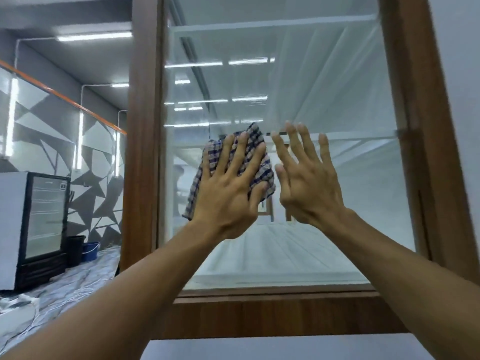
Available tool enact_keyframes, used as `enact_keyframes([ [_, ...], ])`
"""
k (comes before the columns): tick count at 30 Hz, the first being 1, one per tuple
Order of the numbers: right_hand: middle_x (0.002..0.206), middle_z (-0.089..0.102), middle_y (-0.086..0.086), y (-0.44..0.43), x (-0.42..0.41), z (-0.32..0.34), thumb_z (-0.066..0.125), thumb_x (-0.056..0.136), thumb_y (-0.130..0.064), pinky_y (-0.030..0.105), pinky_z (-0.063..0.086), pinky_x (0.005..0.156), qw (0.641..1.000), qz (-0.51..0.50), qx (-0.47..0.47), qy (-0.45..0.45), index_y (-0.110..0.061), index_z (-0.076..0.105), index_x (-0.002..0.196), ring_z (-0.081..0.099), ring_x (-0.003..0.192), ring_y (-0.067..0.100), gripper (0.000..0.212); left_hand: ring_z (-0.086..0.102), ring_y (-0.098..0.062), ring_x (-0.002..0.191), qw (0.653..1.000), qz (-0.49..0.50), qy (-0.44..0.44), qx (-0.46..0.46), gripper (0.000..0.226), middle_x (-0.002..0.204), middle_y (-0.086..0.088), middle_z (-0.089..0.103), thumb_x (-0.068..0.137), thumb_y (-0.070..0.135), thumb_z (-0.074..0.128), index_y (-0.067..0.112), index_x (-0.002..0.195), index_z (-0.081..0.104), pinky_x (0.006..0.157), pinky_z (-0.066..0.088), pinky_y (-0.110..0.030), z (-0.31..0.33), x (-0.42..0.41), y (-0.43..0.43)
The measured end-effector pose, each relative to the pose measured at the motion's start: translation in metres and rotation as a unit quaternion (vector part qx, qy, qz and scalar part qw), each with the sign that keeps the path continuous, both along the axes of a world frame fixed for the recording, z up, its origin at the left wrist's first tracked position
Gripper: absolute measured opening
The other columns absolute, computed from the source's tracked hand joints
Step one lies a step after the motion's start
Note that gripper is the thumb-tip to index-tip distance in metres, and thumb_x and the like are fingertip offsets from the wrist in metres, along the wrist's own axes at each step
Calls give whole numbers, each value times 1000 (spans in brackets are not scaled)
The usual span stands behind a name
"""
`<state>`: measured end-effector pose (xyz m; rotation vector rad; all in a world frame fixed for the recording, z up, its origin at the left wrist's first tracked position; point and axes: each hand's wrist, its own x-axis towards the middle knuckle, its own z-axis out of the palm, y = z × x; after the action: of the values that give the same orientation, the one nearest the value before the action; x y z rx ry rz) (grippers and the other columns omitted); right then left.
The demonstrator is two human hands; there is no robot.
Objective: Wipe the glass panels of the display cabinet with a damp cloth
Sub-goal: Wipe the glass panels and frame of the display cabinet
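Cloth (259,162) — under left grip (228,193) (flat)

Your left hand (228,193) covers the middle of the checked cloth (262,162); only its edges show, so its dampness cannot be judged. The cabinet frame (145,152) is cut off at the top of the picture. Both your forearms run out at the lower corners. At lower left, the label on the small fridge (44,216) is too blurred to read.
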<state>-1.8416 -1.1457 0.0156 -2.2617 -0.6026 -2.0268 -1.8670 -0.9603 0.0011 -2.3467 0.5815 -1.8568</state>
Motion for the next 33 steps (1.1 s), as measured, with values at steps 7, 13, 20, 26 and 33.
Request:
enact_keyframes([
  [7, 170, 9, 13, -104, -8, -9, 20, 103, -36, 58, -1, 127, 991, -89, 93, 20, -19, 15, 163, 0, 158, 29, 62, -19, -27, 158, 999, -14, 21, 33, 65, 172, -7, -13, 108, 50, 17, 26, 165, -2, 124, -19, -53, 30, 8, -124],
  [13, 171, -4, 11, -164, -14, -59, 28, 99, -31, 47, -3, 129, 987, -83, 133, 27, -9, 3, 163, -8, 158, 24, 71, -18, -28, 158, 997, -8, 21, 79, 66, 172, -8, -13, 108, 51, 16, 24, 166, -1, 121, -23, -52, 31, 12, -193],
  [20, 171, 4, 12, -168, -23, -142, 34, 100, -20, 41, 4, 130, 980, 8, 197, 27, -5, 10, 161, 0, 159, 22, 68, -15, -29, 159, 994, -31, 15, 108, 69, 172, -12, -11, 108, 50, 15, 15, 165, -2, 122, -21, -53, -20, 13, -236],
  [26, 170, 10, 16, -168, -29, -192, 39, 98, -32, 47, 11, 129, 980, 35, 193, 36, 0, 16, 159, 4, 159, 27, 73, -5, -26, 160, 969, -61, 27, 239, 67, 172, -11, 4, 107, 48, 17, 14, 165, 14, 126, -13, -51, -85, 9, -206],
  [33, 169, 13, 17, -165, -30, -206, 42, 98, -39, 48, 13, 129, 977, 25, 208, 36, 2, 18, 159, 6, 159, 28, 77, 7, -25, 160, 973, -114, 23, 198, 62, 169, -9, 23, 107, 44, 35, 14, 161, 30, 126, -12, -47, -77, 12, -209],
])
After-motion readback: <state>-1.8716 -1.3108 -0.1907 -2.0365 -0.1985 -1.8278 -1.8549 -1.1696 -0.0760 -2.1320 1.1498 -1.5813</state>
